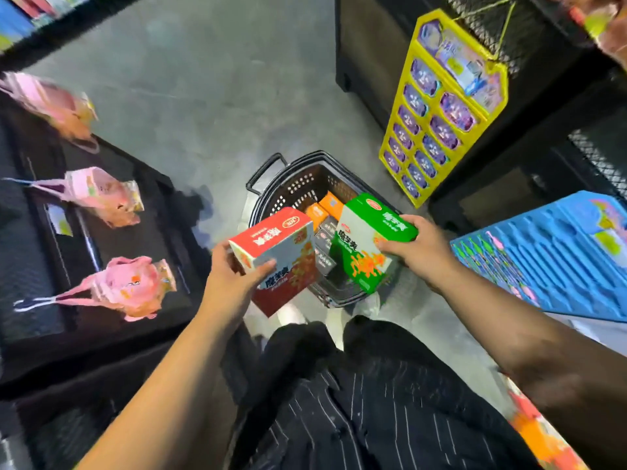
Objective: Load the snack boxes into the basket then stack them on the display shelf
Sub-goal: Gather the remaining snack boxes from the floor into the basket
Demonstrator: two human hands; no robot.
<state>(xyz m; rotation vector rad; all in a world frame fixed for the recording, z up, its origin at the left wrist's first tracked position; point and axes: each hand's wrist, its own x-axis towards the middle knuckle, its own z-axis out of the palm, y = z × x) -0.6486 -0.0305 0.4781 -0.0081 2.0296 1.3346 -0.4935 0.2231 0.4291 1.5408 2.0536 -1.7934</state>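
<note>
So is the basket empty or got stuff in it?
Not empty: orange boxes and dark boxes lie inside the basket.

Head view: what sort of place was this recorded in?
Most likely a shop aisle: a black shopping basket holding snack boxes, a yellow display card of purple packs hanging at right, and pink packs hanging on a black rack at left.

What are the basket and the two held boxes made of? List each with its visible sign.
Basket: likely moulded plastic, dark, matte; perforated walls.
Red box and green box: probably printed cardboard, slightly glossy; sharp folded edges, flat panels.
</note>
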